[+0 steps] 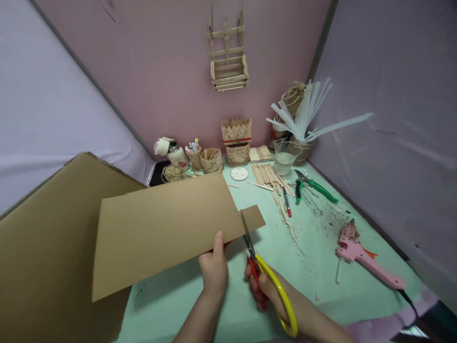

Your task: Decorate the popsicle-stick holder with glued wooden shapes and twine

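Observation:
My left hand (215, 267) grips the lower right edge of a flat brown cardboard sheet (160, 228), thumb on top and the other fingers hidden beneath. In my right hand (266, 286) is a pair of scissors (276, 281) with one yellow and one red handle. The scissor blades are parted around the cardboard near its right end, one above the sheet. Beyond the blades a small cardboard tab (254, 217) sticks out to the right, still joined to the sheet at its upper part as far as I can see.
A large cardboard piece (53, 247) stands at the left. A pink glue gun (367, 262) lies on the right, with green-handled pruning shears (317, 188) behind it. Wooden sticks (266, 175), a red pen (287, 202) and a plastic cup of clear liquid (284, 162) sit farther back.

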The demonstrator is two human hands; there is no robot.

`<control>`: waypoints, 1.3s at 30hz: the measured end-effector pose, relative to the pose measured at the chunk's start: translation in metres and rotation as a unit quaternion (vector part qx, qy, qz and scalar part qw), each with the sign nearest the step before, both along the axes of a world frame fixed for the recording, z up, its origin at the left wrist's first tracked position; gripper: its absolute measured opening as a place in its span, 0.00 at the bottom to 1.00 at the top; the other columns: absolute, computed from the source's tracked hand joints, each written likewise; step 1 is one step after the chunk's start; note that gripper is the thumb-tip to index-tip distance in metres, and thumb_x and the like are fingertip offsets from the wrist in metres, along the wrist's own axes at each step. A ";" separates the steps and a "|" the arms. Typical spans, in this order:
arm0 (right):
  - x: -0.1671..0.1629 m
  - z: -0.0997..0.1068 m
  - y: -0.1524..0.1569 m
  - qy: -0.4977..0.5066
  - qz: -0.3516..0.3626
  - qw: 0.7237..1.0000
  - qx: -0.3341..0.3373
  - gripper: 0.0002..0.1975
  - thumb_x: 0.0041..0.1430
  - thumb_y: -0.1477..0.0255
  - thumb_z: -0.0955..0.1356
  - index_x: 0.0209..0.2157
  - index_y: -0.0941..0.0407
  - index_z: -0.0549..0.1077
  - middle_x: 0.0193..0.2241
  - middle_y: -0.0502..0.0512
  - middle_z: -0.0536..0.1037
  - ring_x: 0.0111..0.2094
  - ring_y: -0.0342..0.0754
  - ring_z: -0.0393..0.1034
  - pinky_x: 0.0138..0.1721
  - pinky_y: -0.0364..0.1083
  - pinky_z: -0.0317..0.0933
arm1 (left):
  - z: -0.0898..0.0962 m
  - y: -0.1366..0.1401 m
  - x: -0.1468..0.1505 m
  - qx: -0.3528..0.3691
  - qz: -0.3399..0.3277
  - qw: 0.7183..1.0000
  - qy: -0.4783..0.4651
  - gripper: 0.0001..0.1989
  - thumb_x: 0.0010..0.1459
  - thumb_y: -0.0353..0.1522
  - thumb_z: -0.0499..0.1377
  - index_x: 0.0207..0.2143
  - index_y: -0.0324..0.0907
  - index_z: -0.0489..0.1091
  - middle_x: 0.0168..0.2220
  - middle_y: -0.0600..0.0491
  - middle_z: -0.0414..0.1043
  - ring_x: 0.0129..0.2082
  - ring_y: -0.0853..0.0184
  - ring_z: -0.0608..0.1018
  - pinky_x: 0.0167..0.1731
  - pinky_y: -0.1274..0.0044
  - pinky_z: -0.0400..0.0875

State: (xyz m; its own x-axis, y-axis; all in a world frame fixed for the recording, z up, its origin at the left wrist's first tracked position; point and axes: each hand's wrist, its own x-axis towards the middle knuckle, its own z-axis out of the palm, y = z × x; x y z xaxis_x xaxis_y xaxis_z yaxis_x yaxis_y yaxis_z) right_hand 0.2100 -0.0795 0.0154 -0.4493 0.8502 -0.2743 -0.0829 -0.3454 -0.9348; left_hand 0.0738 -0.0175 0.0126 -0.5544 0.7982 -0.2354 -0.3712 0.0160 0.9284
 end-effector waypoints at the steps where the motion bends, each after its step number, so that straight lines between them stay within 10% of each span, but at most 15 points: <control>1: -0.003 0.001 0.000 -0.007 -0.004 1.000 -0.003 0.30 0.56 0.41 0.56 0.36 0.56 0.62 0.22 0.46 0.61 0.22 0.40 0.56 0.26 0.42 0.56 | -0.001 -0.001 0.000 -0.001 -0.002 1.000 -0.003 0.18 0.47 0.34 0.67 0.42 0.36 0.74 0.43 0.44 0.77 0.39 0.63 0.80 0.37 0.71 0.78; 15: -0.021 0.005 -0.006 -0.030 -0.069 0.991 -0.112 0.31 0.48 0.36 0.59 0.25 0.53 0.59 0.09 0.39 0.55 0.08 0.36 0.47 0.08 0.38 0.46 | -0.003 -0.009 -0.003 -0.004 -0.029 0.998 -0.050 0.20 0.47 0.35 0.67 0.42 0.36 0.74 0.40 0.44 0.77 0.36 0.63 0.80 0.33 0.72 0.79; 32: -0.022 0.002 -0.015 -0.068 -0.044 0.992 -0.100 0.36 0.53 0.37 0.52 0.31 0.57 0.66 0.09 0.46 0.65 0.11 0.42 0.60 0.16 0.42 0.57 | -0.005 -0.039 0.000 -0.077 -0.054 0.992 -0.081 0.14 0.47 0.33 0.67 0.38 0.36 0.75 0.37 0.46 0.79 0.34 0.64 0.81 0.37 0.71 0.78; 39: -0.023 0.004 -0.022 -0.048 -0.068 0.985 -0.153 0.34 0.51 0.37 0.55 0.19 0.54 0.61 0.04 0.44 0.58 0.06 0.41 0.55 0.10 0.41 0.52 | -0.004 -0.041 0.004 -0.085 -0.031 0.991 -0.100 0.14 0.48 0.29 0.66 0.39 0.35 0.74 0.36 0.46 0.79 0.32 0.65 0.81 0.36 0.72 0.79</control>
State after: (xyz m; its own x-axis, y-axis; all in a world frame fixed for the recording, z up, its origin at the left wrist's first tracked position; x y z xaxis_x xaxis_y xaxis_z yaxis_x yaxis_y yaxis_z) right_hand 0.1868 -0.1014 0.0191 -0.2964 0.7716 -0.5628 -0.0639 -0.6040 -0.7944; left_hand 0.0778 -0.0587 0.0081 -0.4341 0.7692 -0.4689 -0.5400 0.1944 0.8189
